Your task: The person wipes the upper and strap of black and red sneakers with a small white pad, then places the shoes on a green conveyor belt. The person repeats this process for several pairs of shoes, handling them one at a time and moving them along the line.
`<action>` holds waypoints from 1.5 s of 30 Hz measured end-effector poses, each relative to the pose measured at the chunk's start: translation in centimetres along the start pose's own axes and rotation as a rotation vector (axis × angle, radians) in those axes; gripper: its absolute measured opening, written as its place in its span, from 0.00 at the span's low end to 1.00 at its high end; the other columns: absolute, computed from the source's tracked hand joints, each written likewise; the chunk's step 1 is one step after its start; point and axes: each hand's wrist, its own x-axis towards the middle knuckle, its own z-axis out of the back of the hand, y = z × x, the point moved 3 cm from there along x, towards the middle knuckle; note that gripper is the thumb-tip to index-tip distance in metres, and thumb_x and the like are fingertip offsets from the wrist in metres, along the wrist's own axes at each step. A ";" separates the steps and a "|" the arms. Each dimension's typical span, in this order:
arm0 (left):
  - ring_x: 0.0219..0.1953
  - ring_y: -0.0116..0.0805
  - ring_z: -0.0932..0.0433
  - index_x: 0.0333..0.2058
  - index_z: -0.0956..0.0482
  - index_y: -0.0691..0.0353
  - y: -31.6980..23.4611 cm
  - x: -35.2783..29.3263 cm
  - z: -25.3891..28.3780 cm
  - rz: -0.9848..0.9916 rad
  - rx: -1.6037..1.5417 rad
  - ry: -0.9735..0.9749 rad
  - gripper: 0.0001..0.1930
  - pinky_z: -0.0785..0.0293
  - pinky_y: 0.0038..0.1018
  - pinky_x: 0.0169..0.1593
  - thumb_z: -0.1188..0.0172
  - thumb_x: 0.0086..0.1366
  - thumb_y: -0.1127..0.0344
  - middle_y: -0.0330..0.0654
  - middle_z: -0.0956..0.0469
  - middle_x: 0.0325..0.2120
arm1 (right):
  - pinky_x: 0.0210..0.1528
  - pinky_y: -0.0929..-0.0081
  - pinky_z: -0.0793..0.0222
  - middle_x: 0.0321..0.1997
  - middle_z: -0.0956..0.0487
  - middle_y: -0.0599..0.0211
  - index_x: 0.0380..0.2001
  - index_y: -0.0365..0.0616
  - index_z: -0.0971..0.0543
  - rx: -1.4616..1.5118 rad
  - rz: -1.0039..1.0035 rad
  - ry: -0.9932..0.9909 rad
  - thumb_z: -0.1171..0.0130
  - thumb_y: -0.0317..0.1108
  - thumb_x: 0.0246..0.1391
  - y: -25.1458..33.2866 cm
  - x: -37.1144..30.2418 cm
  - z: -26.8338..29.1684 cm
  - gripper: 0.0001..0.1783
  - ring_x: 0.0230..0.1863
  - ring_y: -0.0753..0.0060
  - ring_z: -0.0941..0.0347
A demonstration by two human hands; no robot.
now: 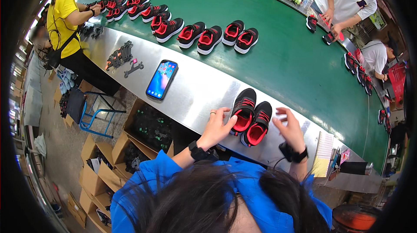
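Observation:
A pair of black sneakers with red laces and red linings stands on the metal ledge in front of me, the left sneaker (243, 110) close beside the right sneaker (261, 119). Their heels point toward me. My left hand (216, 125) is by the left sneaker's heel, thumb and fingers apart; whether the thumb touches the shoe I cannot tell. On the other side, my right hand (290, 128) hovers just off the right sneaker with loosely bent, spread fingers and nothing in it.
Left along the metal ledge (191, 85) lie a phone (162, 79) and several grey plastic shoe hangers (120, 56). More sneakers (210, 40) stand on the green conveyor belt (286, 55). A notepad (323, 154) is at right. Co-workers stand around the belt; open cartons (96, 163) are below left.

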 end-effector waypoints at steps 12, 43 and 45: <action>0.46 0.34 0.27 0.62 0.39 0.62 -0.6 0.8 -1.5 0.255 -0.570 0.329 0.30 0.25 0.31 0.45 0.49 0.59 0.72 0.45 0.28 0.47 | 0.30 0.76 0.29 0.27 0.22 0.67 0.50 0.32 0.27 0.415 -0.158 -0.056 0.50 0.31 0.62 -4.3 -4.0 -4.6 0.17 0.27 0.77 0.27; 0.48 0.51 0.26 0.66 0.46 0.63 -4.2 -3.3 -1.2 -0.356 0.465 -0.169 0.44 0.25 0.34 0.47 0.30 0.53 0.66 0.53 0.31 0.50 | 0.50 0.62 0.30 0.56 0.29 0.52 0.62 0.42 0.39 -0.297 0.224 -0.306 0.34 0.33 0.48 -0.8 -5.4 -3.5 0.39 0.53 0.50 0.31; 0.45 0.47 0.23 0.64 0.44 0.64 -4.1 -3.1 -1.2 -0.292 0.391 -0.120 0.42 0.23 0.33 0.45 0.30 0.54 0.65 0.53 0.31 0.50 | 0.44 0.64 0.27 0.53 0.26 0.53 0.62 0.41 0.40 -0.308 0.257 -0.313 0.34 0.35 0.50 -1.4 -5.1 -3.0 0.39 0.50 0.54 0.27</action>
